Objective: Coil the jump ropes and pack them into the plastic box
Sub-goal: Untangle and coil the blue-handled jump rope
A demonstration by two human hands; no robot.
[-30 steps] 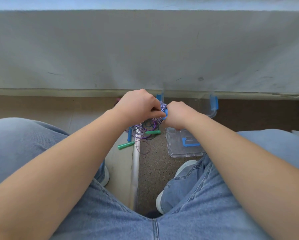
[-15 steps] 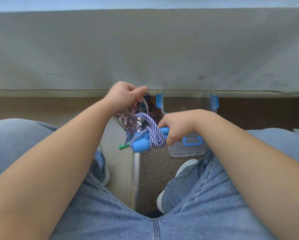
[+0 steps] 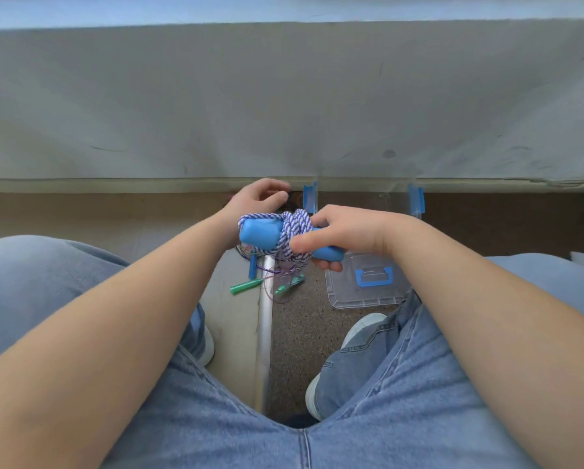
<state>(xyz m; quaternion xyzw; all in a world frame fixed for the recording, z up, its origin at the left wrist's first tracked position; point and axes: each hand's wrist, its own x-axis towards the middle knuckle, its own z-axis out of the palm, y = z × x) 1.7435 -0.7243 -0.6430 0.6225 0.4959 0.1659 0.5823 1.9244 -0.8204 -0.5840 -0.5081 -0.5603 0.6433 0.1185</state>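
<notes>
The right hand (image 3: pixel 348 231) was held out above the floor (image 3: pixel 304 333), between the knees, palm turned inward. Its thumb (image 3: pixel 304 243) was pressed on top of the bundled jump rope (image 3: pixel 294 231) and its fingers were curled underneath, so the bundle was gripped and kept clear of the floor. The purple-and-white cord was seen wound round the blue handles (image 3: pixel 260 233), whose ends stuck out on both sides of the wrap. The left hand (image 3: pixel 256 201) was raised just behind the bundle, its fingers loosely bent. Whether anything was held in it could not be told.

One clear plastic box (image 3: pixel 385 203) stood against the wall (image 3: pixel 283 96), partly hidden behind the right hand, with two blue latches (image 3: pixel 415 199) showing. One clear lid (image 3: pixel 368 296) lay flat on the floor nearer the body, beside the right shoe (image 3: pixel 361 328). Below the hands, a loose tangle of thin purple rope (image 3: pixel 277 289) lay on the floor. Two green handles (image 3: pixel 246 286) and one small blue handle (image 3: pixel 251 269) were counted in it. A metal strip (image 3: pixel 265 333) ran along the floor between the feet.
</notes>
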